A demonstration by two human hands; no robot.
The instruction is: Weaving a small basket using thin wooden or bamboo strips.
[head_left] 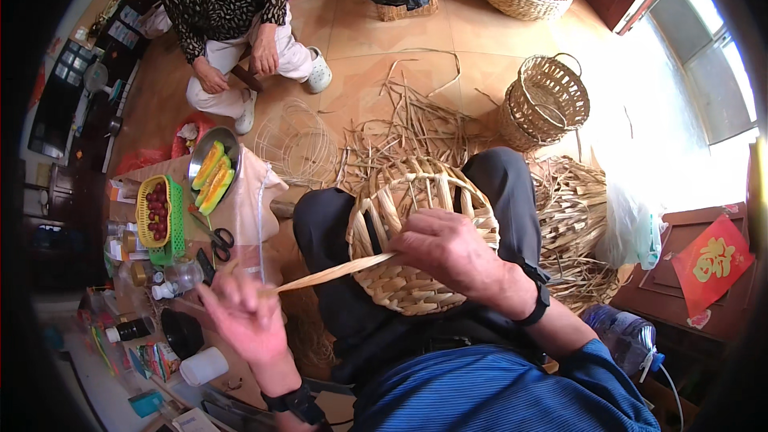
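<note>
A half-woven basket (410,288) of pale dried strips rests in my lap, between my knees. Its lower part is a dense weave, while bare uprights and a wire ring show at the open upper part. From the basket's side a flat dried plant strip (336,273) runs taut toward the left. My right hand (448,252) is closed over the strip's inner end, against the basket wall. Out to the left, my left hand (246,316) pinches the outer end; its fingers are slightly blurred and partly hide the grip.
Scissors (220,244), a bowl of cut melon (214,162) and a basket of red fruit (155,210) stand on the left table. Loose strips (412,124) litter the floor ahead. Finished baskets (548,100) and a strip pile (568,208) lie right. A seated person (232,32) faces me.
</note>
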